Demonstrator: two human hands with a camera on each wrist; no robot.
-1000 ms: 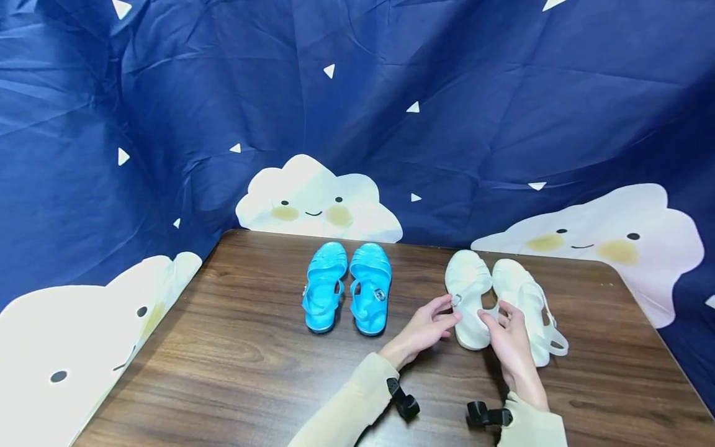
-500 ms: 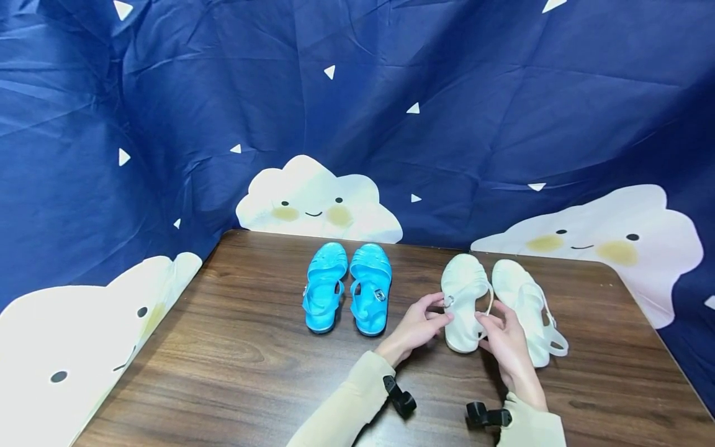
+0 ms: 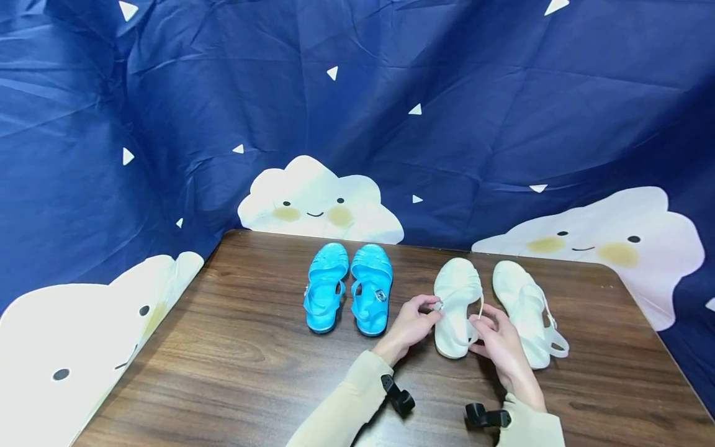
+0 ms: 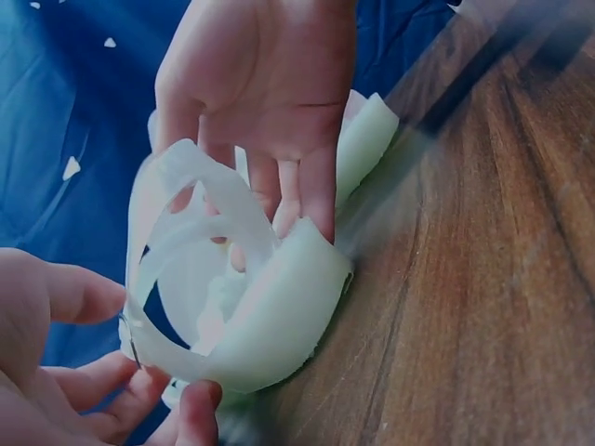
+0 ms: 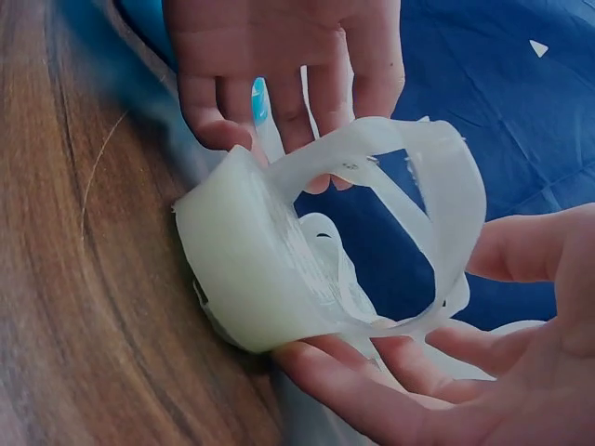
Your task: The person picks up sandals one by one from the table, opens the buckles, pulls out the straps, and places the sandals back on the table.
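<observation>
Head view: a milky-white, plastic-looking sandal (image 3: 455, 313) is between the two hands at a dark brown wood-grain table (image 3: 223, 347), toe pointing away from the person; whether its sole rests fully on the wood cannot be told. The left hand (image 3: 412, 324) pinches the sandal's left side by a small, shiny metal buckle (image 3: 438, 305). The right hand (image 3: 503, 345) grips its right side towards the heel, thumb and fingers on the strap. Both wrist views show that strap standing as a loop above the thick, pale heel.

Right of the held sandal, just beyond the right hand, stands a matching white sandal (image 3: 522, 310), its strap looping out beside the heel. To its left, past the left hand, two glossy bright-blue sandals (image 3: 370, 298) stand side by side. Behind it hangs a dark blue cloth (image 3: 357, 112) printed with white smiling clouds and small triangles.
</observation>
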